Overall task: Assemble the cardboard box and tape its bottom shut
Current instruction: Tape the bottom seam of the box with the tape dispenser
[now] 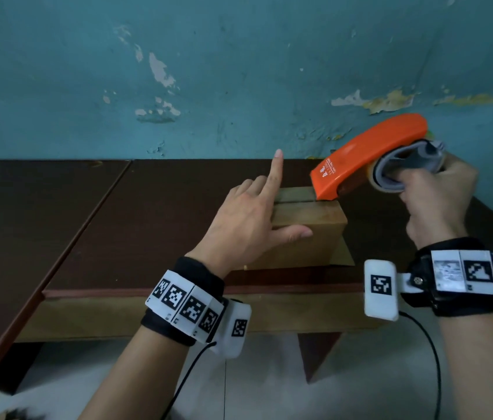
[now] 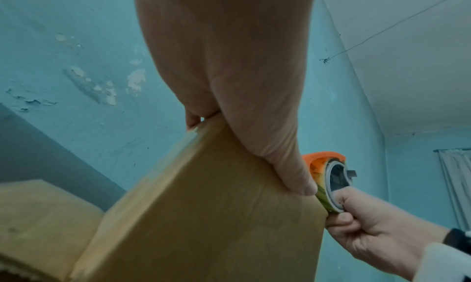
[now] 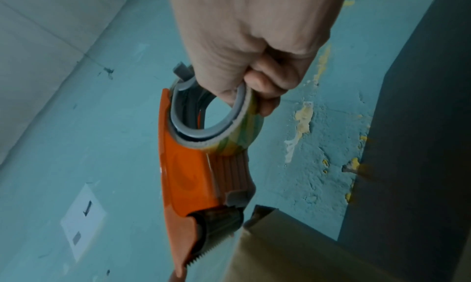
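Note:
A small brown cardboard box point(image 1: 309, 234) stands on the dark table point(image 1: 148, 207), the seam of its top flaps running left to right. My left hand point(image 1: 248, 213) grips its left end, thumb flat on the near face, index finger raised off it. In the left wrist view the thumb presses the box point(image 2: 216, 216) and other fingertips curl over its top edge. My right hand point(image 1: 433, 201) grips an orange tape dispenser point(image 1: 369, 153) by its roll, tilted nose-down. The toothed nose of the dispenser point(image 3: 183, 169) sits at the right end of the box point(image 3: 293, 256).
A peeling blue wall point(image 1: 209, 71) rises right behind the table. A loose flap point(image 1: 342, 253) spreads on the table at the box's lower right. The table's front edge point(image 1: 178, 291) is near my wrists. Another dark tabletop point(image 1: 27, 207) adjoins on the left.

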The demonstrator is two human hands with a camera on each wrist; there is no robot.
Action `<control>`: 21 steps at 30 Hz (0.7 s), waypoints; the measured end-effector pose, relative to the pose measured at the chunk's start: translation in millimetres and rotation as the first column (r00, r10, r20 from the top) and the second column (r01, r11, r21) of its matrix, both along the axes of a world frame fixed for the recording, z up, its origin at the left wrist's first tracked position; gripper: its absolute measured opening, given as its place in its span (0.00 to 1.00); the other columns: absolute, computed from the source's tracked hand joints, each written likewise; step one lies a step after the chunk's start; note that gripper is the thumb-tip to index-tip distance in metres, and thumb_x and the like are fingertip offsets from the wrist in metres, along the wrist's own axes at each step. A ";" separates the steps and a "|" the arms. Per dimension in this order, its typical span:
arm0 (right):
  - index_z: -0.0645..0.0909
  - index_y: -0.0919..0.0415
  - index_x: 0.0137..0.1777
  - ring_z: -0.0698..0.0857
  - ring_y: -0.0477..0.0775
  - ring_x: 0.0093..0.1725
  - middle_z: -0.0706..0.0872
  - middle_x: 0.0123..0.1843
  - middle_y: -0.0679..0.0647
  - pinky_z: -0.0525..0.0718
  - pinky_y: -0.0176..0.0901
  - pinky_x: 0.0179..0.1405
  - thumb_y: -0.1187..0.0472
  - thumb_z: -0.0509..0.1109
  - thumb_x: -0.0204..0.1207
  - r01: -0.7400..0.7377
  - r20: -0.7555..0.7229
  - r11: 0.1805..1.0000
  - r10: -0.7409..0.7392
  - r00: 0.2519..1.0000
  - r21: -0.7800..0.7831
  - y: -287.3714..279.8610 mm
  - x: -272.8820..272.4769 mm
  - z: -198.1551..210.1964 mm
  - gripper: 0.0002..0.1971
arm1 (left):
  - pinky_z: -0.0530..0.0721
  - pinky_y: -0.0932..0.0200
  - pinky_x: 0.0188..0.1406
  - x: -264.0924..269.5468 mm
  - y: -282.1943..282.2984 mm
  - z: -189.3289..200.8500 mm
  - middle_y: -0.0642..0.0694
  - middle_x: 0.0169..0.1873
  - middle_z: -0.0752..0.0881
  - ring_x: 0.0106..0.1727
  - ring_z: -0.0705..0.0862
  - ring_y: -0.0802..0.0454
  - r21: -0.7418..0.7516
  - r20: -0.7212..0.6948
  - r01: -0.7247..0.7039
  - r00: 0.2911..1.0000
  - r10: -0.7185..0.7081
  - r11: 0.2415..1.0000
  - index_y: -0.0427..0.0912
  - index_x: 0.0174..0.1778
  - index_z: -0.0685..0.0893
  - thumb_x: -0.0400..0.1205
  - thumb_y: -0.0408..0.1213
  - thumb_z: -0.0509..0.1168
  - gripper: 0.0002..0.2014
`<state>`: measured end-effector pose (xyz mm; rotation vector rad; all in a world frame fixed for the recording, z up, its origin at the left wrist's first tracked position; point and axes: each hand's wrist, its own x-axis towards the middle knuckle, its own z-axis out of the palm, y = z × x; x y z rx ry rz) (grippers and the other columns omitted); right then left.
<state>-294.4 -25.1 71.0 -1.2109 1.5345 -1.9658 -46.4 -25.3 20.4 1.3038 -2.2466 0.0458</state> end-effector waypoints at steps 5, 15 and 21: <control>0.83 0.49 0.34 0.89 0.35 0.37 0.88 0.38 0.41 0.87 0.31 0.39 0.71 0.78 0.65 0.046 -0.134 0.999 -0.049 0.990 -0.023 0.2 -2.2 1.1 0.14 | 0.79 0.50 0.66 -0.4 0.4 -0.4 0.45 0.62 0.84 0.58 0.81 0.49 0.010 0.002 -0.013 1.000 0.013 1.000 0.39 0.92 0.39 0.76 0.77 0.59 0.62; 0.91 0.58 0.54 0.89 0.44 0.45 0.90 0.46 0.48 0.82 0.23 0.40 0.70 0.78 0.71 0.122 -0.504 0.990 -0.143 0.852 -0.076 8.2 5.5 10.9 0.13 | 0.77 0.50 0.67 0.2 3.3 1.6 0.44 0.64 0.83 0.62 0.80 0.46 0.009 0.015 -0.027 1.000 0.027 1.000 0.41 0.93 0.51 0.76 0.77 0.58 0.57; 0.90 0.57 0.56 0.89 0.47 0.46 0.88 0.46 0.45 0.87 0.40 0.47 0.68 0.77 0.73 0.158 -0.568 0.981 -0.193 0.800 -0.110 3.3 10.5 14.1 0.12 | 0.76 0.50 0.72 -0.4 1.2 1.1 0.46 0.70 0.81 0.69 0.79 0.47 0.035 0.025 -0.023 0.999 0.022 0.999 0.43 0.91 0.59 0.77 0.77 0.58 0.54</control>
